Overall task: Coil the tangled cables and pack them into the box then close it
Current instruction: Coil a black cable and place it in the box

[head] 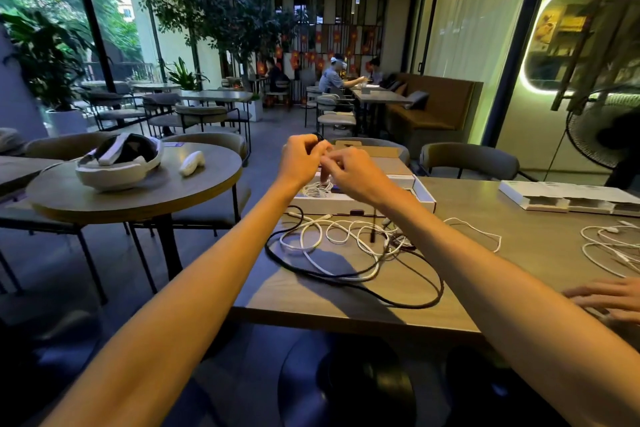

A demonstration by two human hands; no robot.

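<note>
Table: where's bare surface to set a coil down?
Free: strip between cable tangle and right-hand white cables; near-left corner outside the black cable. Crowded: in front of the open box.

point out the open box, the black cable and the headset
open box (pixel 332 202): head view, white front wall
black cable (pixel 415 306): head view, near bend of its loop
headset (pixel 114 176): head view, white front shell

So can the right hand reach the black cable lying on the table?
Probably yes. The black cable's near loop lies bare on the table, nearer the person than the box. The right hand is up over the box, fingers busy, so it would lower first.
</note>
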